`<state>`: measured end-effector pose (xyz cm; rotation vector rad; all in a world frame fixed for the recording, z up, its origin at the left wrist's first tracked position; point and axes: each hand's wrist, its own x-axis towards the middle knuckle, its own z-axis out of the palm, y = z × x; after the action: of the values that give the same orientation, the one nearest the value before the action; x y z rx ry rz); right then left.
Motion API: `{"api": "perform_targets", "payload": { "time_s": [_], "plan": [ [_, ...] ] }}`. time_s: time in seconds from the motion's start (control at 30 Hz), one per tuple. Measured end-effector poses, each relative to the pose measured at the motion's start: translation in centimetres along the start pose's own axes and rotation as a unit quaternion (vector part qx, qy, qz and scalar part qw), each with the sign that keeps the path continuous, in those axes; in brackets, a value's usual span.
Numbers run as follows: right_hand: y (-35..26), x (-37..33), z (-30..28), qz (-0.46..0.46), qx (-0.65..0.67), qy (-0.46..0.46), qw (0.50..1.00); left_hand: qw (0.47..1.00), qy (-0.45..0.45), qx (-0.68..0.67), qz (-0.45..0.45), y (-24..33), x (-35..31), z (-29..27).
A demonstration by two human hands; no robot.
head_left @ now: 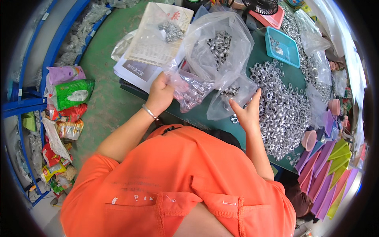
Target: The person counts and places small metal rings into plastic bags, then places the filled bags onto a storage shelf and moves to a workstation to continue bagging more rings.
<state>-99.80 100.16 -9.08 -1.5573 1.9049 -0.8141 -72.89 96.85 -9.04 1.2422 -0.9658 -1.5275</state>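
Observation:
My left hand (161, 94) is closed on the edge of a clear plastic bag (190, 91) with several small metal rings inside. My right hand (249, 114) has its thumb and fingers spread, beside a smaller clear bag (218, 110) with some dark metal rings in it; whether the fingertips touch this bag is hard to tell. Behind both stands a large, wide-mouthed clear bag (241, 47), partly filled with metal rings. To the right of my right hand, a big heap of loose silver rings (282, 114) covers the green tabletop.
A turquoise tray (293, 59) with a few small pieces sits at the back right, near a red tray (277, 17) and a black fan (263, 6). Newspaper (148, 47) lies at the back left. Coloured bins (321, 170) stand at far right; blue shelving (49, 59) lines the left.

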Motion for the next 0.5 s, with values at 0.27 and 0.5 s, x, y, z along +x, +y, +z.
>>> {"api": "perform_targets", "payload": {
  "time_s": [0.27, 0.5],
  "plan": [
    [-0.5, 2.2, -2.3, 0.190, 0.350, -0.018, 0.917, 0.994, 0.024, -0.060, 0.083, 4.7, -3.5, -2.2],
    [-8.1, 3.4, -7.4, 0.070, 0.548, 0.002, 0.834, 0.971, 0.068, -0.206, 0.105, 9.3, -6.1, -1.6]
  ]
}}
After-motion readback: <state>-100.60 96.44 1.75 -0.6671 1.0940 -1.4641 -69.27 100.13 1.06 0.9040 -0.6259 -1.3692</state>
